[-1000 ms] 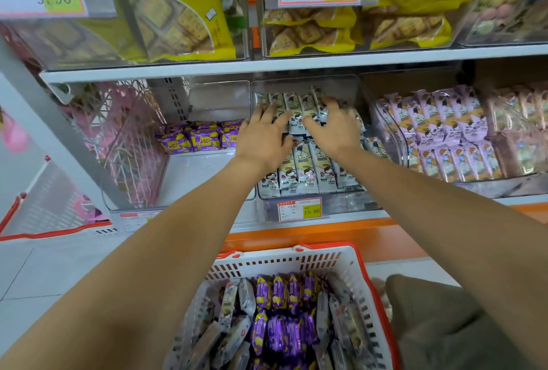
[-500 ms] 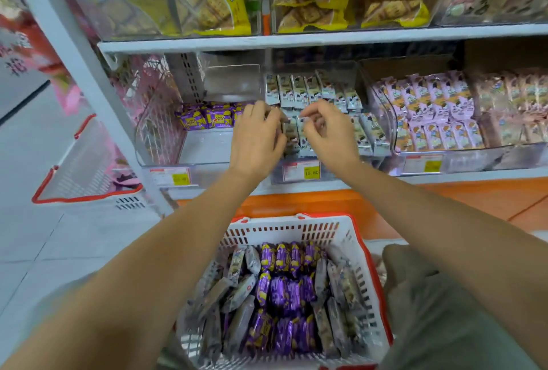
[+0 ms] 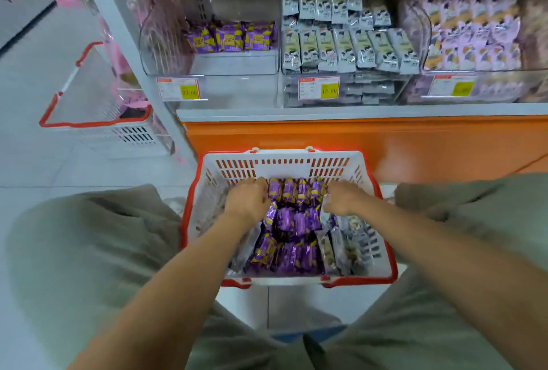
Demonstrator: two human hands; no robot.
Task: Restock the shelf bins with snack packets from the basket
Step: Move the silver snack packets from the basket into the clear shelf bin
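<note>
Curling left hand (image 3: 247, 202) and right hand (image 3: 345, 199) round a row of purple packets (image 3: 296, 191) in the basket (image 3: 281, 163), we should squeeze evenly, lifting together.

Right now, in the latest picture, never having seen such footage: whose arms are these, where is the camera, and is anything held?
No machine here: a person wears one wide-angle camera on the head, looking forward and down, so the bare arms are their own. The left hand and right hand reach into a white, red-rimmed basket on the floor, among purple packets and grey packets. Their fingers curl down into the pile, so I cannot tell whether either grips a packet. On the shelf above, the left bin holds only a few purple packets; the middle bin holds many grey ones.
</note>
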